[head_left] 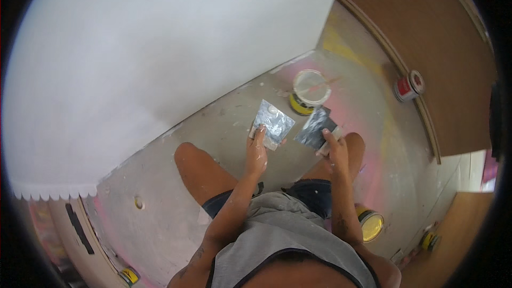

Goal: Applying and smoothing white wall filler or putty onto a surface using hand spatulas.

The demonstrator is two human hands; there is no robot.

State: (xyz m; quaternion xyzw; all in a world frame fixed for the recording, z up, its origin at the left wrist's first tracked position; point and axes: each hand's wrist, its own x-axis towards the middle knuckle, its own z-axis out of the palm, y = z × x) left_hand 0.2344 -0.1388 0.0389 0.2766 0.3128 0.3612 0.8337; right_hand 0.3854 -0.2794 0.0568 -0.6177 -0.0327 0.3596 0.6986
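My left hand (pixel 257 152) grips a square metal putty spreader (pixel 275 119), its thumb laid over the flat, shiny face. White smears mark that blade and my fingers. A second, darker metal putty spreader (pixel 311 128) is pinched in my right hand (pixel 336 152), tilted toward the first with a small gap between them. Its pale handle edge shows under my thumb. Just beyond the right spreader stands a yellow and black tub (pixel 302 105) with a whitish round top; whether that is a lid or the contents, I cannot tell.
A large white panel (pixel 176 48) rises on the left from the stained grey floor (pixel 160 218). Brown boards (pixel 426 37) stand at the right, with a red and white can (pixel 409 86) beside them. A yellow tin (pixel 370 225) sits by my right elbow; a tape roll (pixel 139 202) lies left.
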